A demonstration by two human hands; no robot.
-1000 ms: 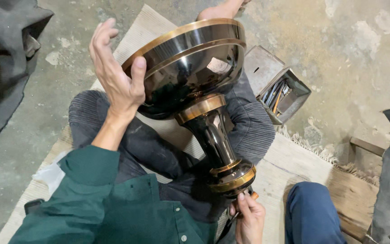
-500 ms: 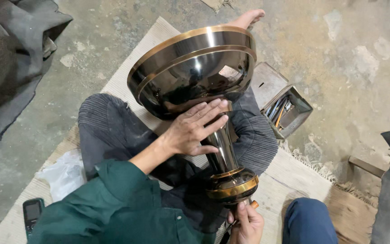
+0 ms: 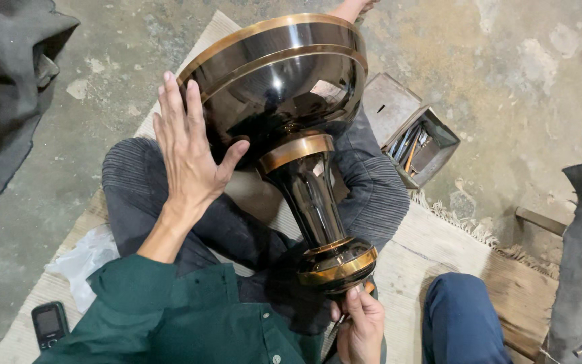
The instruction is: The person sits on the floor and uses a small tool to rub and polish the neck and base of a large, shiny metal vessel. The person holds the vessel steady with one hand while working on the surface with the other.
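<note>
Seen from above: large glossy black goblet-shaped vessel [image 3: 284, 101] with gold bands, lying tilted across the lap of a seated person in dark ribbed trousers and a green shirt. Wide bowl toward the top of the view, narrow stem running down to a gold-ringed foot [image 3: 337, 264] near the bottom.

Left hand [image 3: 190, 152] spread flat, fingers straight and apart, palm pressed against the bowl's left outer side, thumb hooked under its curve; not closed around anything. Bowl directly right of this hand, touching it.

Right hand [image 3: 360, 323] low in the frame, just beneath the foot, fingers curled around a small slim tool [image 3: 365, 291] with an orange tip showing; tool tip right at the underside of the foot.

Pale woven mat [image 3: 426, 243] beneath the person, over rough concrete floor [image 3: 506, 74]. Open metal box of tools [image 3: 417, 145] to the right of the bowl, close to the knee. Small dark phone [image 3: 49, 323] at lower left on the mat, beside crumpled clear plastic [image 3: 85, 259]. Another person's blue-trousered knee [image 3: 459, 317] at lower right. Grey cloth [image 3: 1, 101] at far left.
</note>
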